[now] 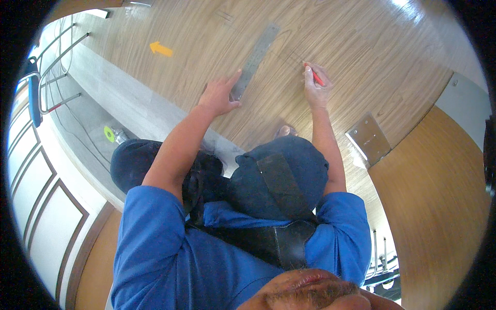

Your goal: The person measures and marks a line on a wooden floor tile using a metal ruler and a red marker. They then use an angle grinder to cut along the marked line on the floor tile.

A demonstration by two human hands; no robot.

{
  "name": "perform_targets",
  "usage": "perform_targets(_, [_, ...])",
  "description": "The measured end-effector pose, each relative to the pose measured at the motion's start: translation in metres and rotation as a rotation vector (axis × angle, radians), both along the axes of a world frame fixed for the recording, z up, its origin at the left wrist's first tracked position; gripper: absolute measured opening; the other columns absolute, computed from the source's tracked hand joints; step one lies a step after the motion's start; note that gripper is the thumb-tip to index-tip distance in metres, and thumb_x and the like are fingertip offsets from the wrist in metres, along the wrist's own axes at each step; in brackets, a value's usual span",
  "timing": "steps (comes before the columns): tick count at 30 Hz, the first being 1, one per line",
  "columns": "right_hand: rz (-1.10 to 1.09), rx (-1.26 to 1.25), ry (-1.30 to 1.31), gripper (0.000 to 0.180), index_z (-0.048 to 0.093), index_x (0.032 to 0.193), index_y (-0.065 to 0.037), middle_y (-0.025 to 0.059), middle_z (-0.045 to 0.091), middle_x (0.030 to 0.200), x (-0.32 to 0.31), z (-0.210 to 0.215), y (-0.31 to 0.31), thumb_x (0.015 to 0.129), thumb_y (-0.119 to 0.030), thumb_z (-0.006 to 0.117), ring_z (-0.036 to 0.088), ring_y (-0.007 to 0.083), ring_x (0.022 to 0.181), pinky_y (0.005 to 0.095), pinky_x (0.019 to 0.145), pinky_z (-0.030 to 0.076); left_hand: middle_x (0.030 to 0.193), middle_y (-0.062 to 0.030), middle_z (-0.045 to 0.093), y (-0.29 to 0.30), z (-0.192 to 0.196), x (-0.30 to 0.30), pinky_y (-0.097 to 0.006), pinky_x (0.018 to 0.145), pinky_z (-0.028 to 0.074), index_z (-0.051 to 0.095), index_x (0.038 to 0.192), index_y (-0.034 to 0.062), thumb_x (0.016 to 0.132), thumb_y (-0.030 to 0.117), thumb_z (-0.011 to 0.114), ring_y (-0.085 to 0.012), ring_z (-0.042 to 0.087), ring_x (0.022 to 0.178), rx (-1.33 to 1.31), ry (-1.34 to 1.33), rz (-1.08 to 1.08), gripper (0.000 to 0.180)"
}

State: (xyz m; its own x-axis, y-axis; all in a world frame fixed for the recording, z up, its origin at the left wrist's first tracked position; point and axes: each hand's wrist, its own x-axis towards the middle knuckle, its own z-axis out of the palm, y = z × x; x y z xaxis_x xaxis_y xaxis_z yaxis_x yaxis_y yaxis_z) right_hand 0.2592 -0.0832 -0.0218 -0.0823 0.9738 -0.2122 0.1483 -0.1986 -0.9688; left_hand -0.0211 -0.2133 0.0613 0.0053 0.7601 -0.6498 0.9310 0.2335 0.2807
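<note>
A metal ruler (263,45) lies slanted on the wood-grain surface (217,51) in front of me. My left hand (219,95) holds it by its near end, the index finger along its left edge and the thumb at the bottom. Off to the right, my right hand (316,90) is closed around a thin red pencil (316,77), whose tip points to the far left and is close to the surface. Faint drawn lines (294,54) run over the wood grain just beyond that tip. Fainter marks show farther away to the left.
An orange arrow sticker (161,49) is on the surface at the far left. A metal plate with holes (369,138) lies right of my right forearm, beside a curved wooden panel (439,206). Cables and a metal-legged chair (35,93) are at the left, near a lime-green disc (109,134).
</note>
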Motion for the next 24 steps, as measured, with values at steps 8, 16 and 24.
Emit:
perform_targets(8, [-0.045,-0.054,0.030,0.012,0.079,0.103,-0.003,0.0066,0.071,0.099,-0.004,0.001,0.000,0.094,-0.002,0.070,0.067,0.0151,0.090,0.0292,0.079,0.055,0.127,-0.0198,0.062,-0.002,-0.006,-0.003,-0.050,0.108,0.043,0.017,0.169,0.0192,0.077,0.045,0.087,-0.0394,0.058,0.123,0.013,-0.019,0.016,0.118])
perform_targets(16, [-0.001,0.155,-0.095,0.012,0.079,0.102,-0.003,0.0098,0.074,0.099,0.004,-0.022,0.000,0.093,-0.003,0.072,0.069,0.0206,0.092,0.0333,0.085,0.056,0.123,-0.0193,0.063,-0.001,-0.005,-0.001,-0.050,0.108,0.044,0.017,0.169,0.0203,0.077,0.044,0.087,-0.0397,0.060,0.119,0.029,-0.013,0.008,0.118])
perform_targets(24, [-0.030,0.048,-0.002,0.012,0.079,0.105,-0.003,0.0076,0.071,0.104,0.002,-0.015,0.000,0.095,-0.005,0.072,0.068,0.0148,0.086,0.0277,0.069,0.057,0.123,-0.0194,0.062,-0.002,-0.004,-0.002,-0.050,0.109,0.043,0.018,0.168,0.0187,0.077,0.044,0.087,-0.0395,0.059,0.120,0.025,-0.016,0.012,0.117])
